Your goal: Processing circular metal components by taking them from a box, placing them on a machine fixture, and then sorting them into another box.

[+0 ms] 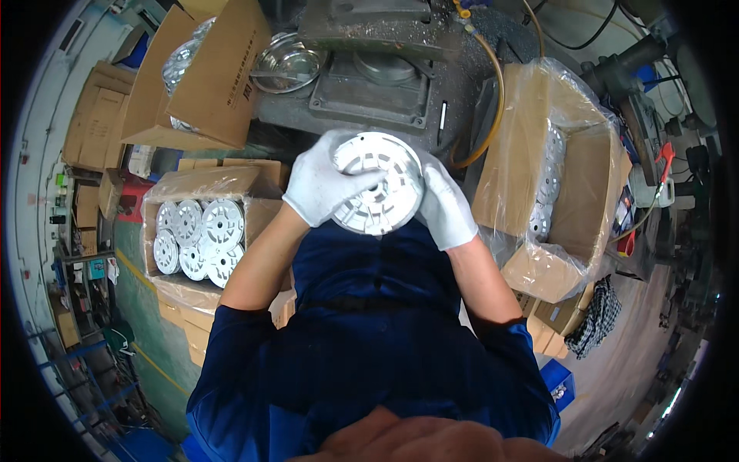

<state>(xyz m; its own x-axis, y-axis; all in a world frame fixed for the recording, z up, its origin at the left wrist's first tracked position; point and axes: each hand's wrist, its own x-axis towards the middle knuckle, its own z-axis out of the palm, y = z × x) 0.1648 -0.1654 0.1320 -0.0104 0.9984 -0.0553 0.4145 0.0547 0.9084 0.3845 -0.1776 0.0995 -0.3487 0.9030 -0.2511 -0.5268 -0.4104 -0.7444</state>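
A round silver metal disc (396, 192), pierced with slots and a small centre hole like a wheel cover, is held up in front of my waist. My left hand (319, 181), in a white glove, grips its left side, with the thumb lying across its face. On the opposite side my right hand (449, 204), gloved in white too, wraps the edge; its fingertips are partly hidden behind the disc. Beyond the disc lies a grey metal die block (369, 104) of a machine.
To the left, a plastic-lined carton (265, 204) holds several similar discs (223, 223). Above it stands another carton (208, 100) with shiny metal parts. A metal bowl (289, 65) sits beside the die. At right are a lined carton (577, 208) with discs, a yellow hose (499, 92) and a marker (442, 122).
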